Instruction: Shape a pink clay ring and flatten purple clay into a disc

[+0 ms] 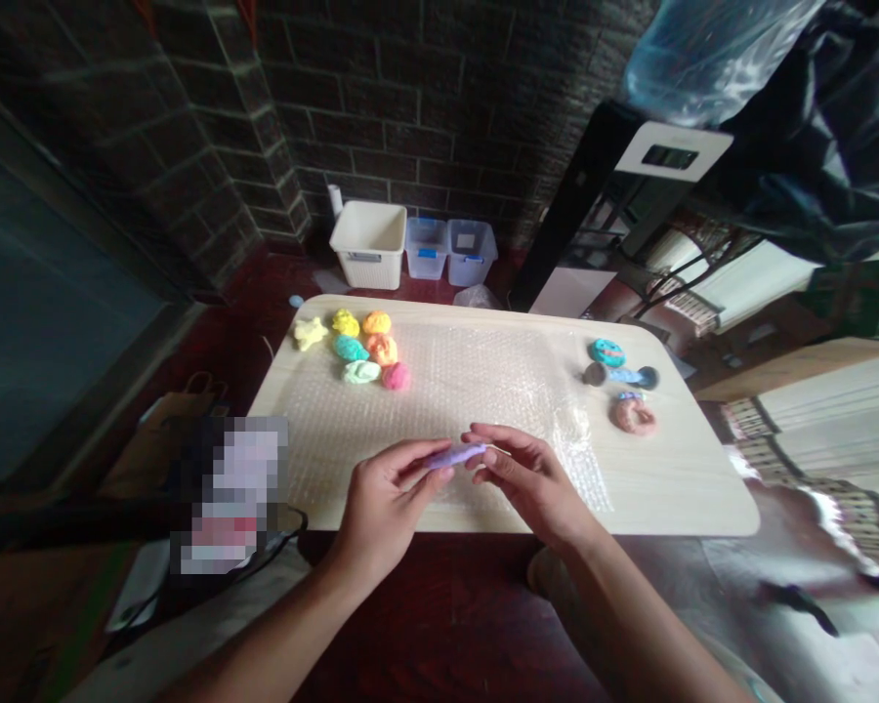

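A flat purple piece of soft clay [454, 456] is pinched between the thumb and fingers of my left hand [390, 493], above the front part of the bubble wrap [483, 391]. My right hand [531, 478] is at the piece's right end, its thumb and fingers closed round a thin pale stick [499, 450]. One end of this stick meets the purple clay; I cannot tell whether it goes in. Several coloured clay lumps, among them a pink one [397, 376] and a teal one [351, 348], lie at the table's back left.
On the right of the pale table [695, 478] lie a teal round piece [607, 352], a dumbbell-shaped piece [621, 376] and a pinkish-brown ring [635, 416]. Behind stand a white bin [370, 244], two clear boxes and a water dispenser [674, 151].
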The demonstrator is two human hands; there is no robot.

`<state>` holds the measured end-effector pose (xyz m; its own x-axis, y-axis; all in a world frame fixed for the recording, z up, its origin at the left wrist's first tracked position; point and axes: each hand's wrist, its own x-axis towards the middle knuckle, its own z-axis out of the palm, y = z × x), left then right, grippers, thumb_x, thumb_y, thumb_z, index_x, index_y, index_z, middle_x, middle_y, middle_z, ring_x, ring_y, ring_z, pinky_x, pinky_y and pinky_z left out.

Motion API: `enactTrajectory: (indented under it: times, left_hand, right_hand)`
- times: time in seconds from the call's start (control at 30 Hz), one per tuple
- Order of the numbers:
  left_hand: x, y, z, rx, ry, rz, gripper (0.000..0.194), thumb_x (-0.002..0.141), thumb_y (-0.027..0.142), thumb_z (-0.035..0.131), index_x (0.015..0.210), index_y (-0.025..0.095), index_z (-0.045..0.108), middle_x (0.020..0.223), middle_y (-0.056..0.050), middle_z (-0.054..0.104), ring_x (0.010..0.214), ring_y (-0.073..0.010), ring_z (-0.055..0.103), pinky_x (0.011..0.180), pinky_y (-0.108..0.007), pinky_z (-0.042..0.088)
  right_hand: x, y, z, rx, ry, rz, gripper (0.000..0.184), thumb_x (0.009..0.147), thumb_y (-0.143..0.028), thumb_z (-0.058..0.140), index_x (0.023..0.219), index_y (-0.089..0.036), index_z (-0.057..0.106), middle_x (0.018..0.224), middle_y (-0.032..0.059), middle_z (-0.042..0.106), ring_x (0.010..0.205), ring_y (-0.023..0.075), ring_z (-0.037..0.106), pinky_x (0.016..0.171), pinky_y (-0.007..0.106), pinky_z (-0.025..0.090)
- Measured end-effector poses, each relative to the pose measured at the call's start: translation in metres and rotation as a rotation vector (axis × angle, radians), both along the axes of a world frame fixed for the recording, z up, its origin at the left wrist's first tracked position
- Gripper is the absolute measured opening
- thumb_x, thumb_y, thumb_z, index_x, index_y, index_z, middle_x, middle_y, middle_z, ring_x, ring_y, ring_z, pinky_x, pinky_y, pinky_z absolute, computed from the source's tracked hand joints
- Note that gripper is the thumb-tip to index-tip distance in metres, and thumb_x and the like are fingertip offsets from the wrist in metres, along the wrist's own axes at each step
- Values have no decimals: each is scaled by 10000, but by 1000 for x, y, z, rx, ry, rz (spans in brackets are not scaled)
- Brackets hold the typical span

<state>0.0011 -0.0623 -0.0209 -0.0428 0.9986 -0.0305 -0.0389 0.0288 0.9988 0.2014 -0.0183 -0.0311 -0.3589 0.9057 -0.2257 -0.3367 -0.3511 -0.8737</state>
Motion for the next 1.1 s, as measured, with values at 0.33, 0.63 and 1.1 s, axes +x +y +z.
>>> enactTrajectory:
  times: [0.33,0.63,1.1]
  left_hand:
    - [-3,0,-11,298,189,80,521,851,12,637,1280,289,739,1265,-79,688,1218,-250,672,1039,-404,589]
    - [5,6,-3,-229,-279,-164,371,903,360,790,1181,125,722,1109,-126,787,964,-247,755,859,-342,605]
    - [1,2,-11,-125,-117,-150,265,930,386,772,1073,163,765,1031,-87,812,926,-243,760,832,-317,594]
  right_hand:
    - [-5,-3,5,-35,24,69,253,813,-377,915,925,-162,842,815,44,774,679,115,665,650,221,561]
    - [-2,-2,3,93,-103,55,286,811,-404,911,948,-166,831,777,40,771,680,133,665,647,239,540]
    - [-5,-6,-2,189,-276,78,236,804,-392,909,883,-183,831,714,13,726,604,115,576,585,244,468]
